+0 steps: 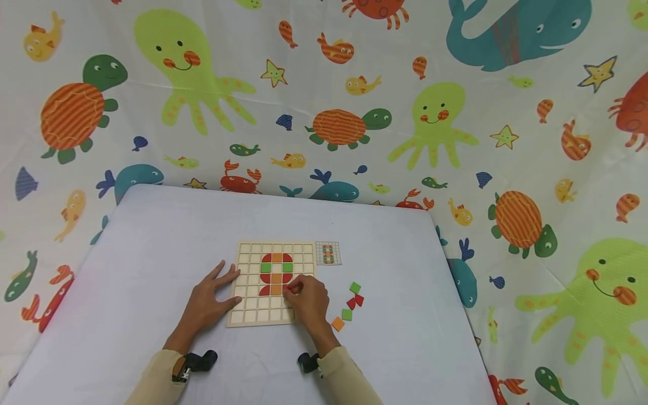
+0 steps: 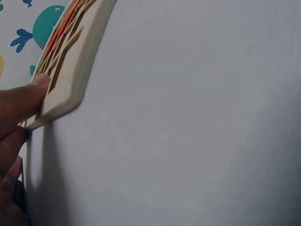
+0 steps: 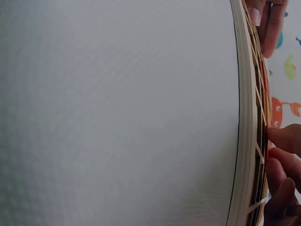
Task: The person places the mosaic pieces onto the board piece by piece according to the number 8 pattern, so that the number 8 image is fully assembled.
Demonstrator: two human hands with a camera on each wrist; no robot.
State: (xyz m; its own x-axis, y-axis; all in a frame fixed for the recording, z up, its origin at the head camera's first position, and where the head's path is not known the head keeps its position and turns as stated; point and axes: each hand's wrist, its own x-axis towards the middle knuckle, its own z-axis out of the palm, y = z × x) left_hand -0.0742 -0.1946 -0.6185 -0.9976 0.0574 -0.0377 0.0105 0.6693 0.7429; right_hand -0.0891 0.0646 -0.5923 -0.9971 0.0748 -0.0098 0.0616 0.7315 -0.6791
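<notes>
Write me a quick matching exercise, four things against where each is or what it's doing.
1. Left hand
2. Right hand
3. Pattern card
4. Loose orange tile

A. Beside the board, at its far right corner
B. Near a loose green tile
C. Pinching a red piece
D. Touching the board's left edge

Pairs: 1-D, 2-C, 3-A, 4-B

I'm counting one board [image 1: 264, 313], one card [image 1: 328, 253], five loose tiles [image 1: 346, 314] off the board's right edge (two green, two red, one orange), plus five reds [image 1: 287, 278], three oranges [image 1: 276, 278], two greens [image 1: 265, 268] in it.
</notes>
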